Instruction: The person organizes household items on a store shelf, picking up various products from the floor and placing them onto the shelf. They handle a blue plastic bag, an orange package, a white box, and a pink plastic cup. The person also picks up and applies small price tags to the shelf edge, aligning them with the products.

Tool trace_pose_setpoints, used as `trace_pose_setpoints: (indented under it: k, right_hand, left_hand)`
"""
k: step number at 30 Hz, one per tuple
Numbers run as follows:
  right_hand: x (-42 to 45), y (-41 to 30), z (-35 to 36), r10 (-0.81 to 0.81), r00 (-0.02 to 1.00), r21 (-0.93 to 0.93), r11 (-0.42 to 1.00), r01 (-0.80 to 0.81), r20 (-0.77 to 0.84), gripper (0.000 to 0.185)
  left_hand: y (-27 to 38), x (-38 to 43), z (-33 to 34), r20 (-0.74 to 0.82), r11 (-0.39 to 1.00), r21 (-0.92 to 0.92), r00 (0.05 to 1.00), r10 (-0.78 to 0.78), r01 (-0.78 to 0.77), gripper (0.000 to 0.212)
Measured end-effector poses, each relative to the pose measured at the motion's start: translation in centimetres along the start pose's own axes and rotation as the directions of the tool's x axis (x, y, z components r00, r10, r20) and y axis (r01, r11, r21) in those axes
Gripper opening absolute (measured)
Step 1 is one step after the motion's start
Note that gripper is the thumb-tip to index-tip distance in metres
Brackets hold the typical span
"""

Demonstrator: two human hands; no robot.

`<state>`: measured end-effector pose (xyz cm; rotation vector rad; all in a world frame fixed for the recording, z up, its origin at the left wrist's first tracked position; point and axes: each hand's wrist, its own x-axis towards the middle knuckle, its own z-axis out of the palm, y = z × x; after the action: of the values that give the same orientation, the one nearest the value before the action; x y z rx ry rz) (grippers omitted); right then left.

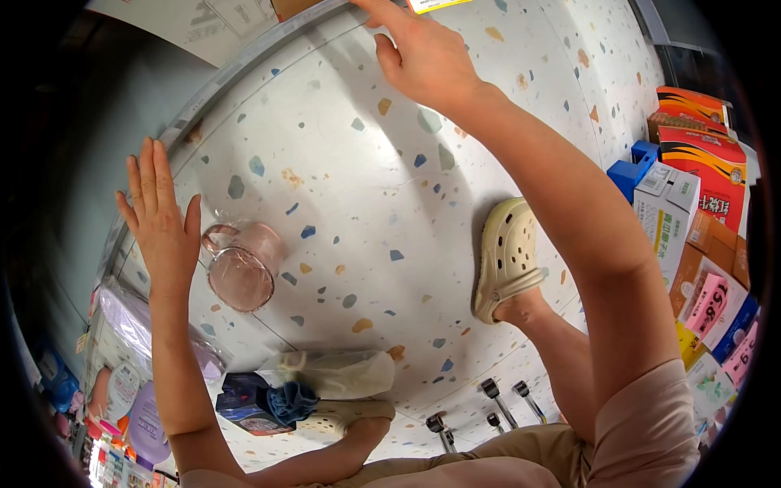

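Note:
My left hand (160,226) is held flat, with nothing in it. Its fingertips overlap the grey front rail (195,107) of a low shelf; I cannot tell whether they touch it. To its right, on the speckled floor, is a pink see-through mug (241,277) covered in clear film. My right hand (427,58) reaches to the top of the view, beside the far stretch of the rail. Its thumb stands apart from the index finger, whose tip is cut off by the picture's edge. No object shows in it.
Near my left foot are a dark blue box (247,399), a crumpled blue cloth (291,402) and a translucent bag (341,372). Purple film-wrapped goods (128,314) lie under my left forearm. Stool legs (500,402) stand behind my feet. Stacked cartons (665,213) line the right.

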<state>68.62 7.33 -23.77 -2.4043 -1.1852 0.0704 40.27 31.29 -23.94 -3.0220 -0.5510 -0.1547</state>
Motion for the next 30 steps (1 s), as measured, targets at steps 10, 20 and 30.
trace_pose_setpoints:
  k: [10, 20, 30]
  right_hand:
    - [1.0, -0.5, -0.5, 0.041, 0.997, -0.054, 0.998, -0.037, 0.072, 0.060]
    - [1.9, -0.9, -1.7, -0.009, 0.998, -0.014, 1.000, 0.010, 0.054, 0.055]
    - [2.2, -1.5, -2.0, 0.055, 0.993, -0.050, 0.997, -0.050, 0.109, 0.056]
  left_hand:
    - [-0.1, 0.0, 0.4, 0.000, 1.000, 0.010, 1.000, 0.005, -0.005, 0.091]
    - [-0.1, 0.0, 0.3, -0.002, 1.000, -0.005, 1.000, 0.006, -0.006, 0.095]
    - [-0.2, 0.0, 0.0, 0.004, 1.000, -0.016, 1.000, 0.016, -0.016, 0.093]
